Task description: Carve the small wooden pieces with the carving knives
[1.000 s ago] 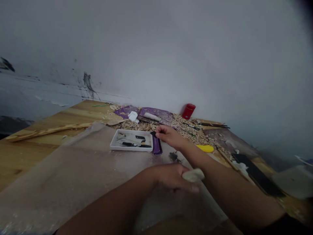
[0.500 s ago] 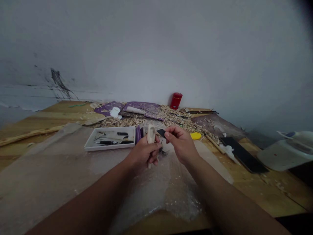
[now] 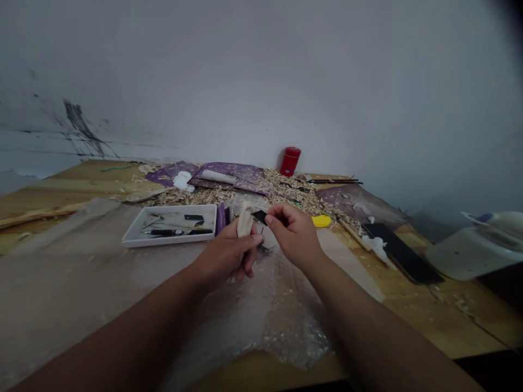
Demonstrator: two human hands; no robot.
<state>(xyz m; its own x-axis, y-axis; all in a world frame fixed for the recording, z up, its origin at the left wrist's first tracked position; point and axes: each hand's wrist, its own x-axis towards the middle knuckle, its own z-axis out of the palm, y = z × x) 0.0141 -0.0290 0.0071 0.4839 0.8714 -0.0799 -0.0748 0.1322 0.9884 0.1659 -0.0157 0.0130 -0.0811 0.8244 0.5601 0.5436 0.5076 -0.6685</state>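
Fingers of the left hand (image 3: 226, 250) closed around a pale carved wooden spoon blank (image 3: 245, 219), held upright over a crinkled clear plastic sheet (image 3: 286, 321). Just beside it, the right hand (image 3: 295, 237) pinched a small flat black piece (image 3: 259, 216) at its fingertips. A white rectangular tray (image 3: 163, 243) of carving tools lay left, with pale wood shavings (image 3: 286, 188) farther off.

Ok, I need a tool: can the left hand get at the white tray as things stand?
Probably yes: the left hand sits just beside the white tray, nothing in between at its near corner, though it holds a carved wooden piece.
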